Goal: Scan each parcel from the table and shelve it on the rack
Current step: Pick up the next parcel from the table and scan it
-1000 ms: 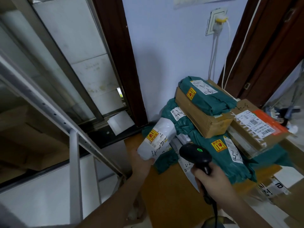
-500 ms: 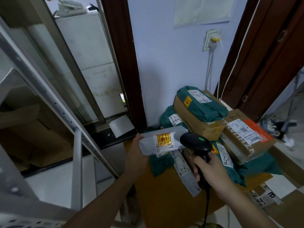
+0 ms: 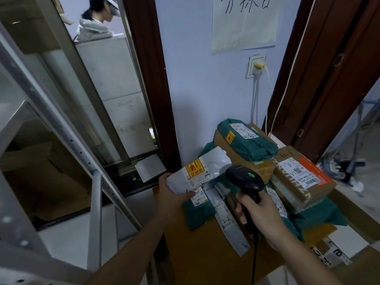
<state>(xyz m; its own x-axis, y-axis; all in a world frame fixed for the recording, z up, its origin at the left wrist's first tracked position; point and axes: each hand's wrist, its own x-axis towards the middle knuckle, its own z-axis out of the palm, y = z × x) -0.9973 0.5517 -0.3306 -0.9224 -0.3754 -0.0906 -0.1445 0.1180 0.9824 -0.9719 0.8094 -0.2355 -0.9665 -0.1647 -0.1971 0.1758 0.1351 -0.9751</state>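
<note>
My left hand grips a white poly-bag parcel with a yellow and red sticker, held label-up above the table's near left corner. My right hand holds a black barcode scanner with a green light on its head, just right of the parcel and aimed toward it. Behind them lies a pile of parcels on the wooden table: green bags, a brown box, and a taped carton with an orange label. The grey metal rack stands to the left.
A narrow grey flat parcel marked 2-2 lies on the table under the scanner. A scanner cable hangs down from my right hand. A person stands beyond the glass at upper left. A wall socket with cables is behind the pile.
My left hand has lifted the white parcel off the pile and turned it label-up. My right hand brought the scanner closer beside it. The view has tilted upward.
</note>
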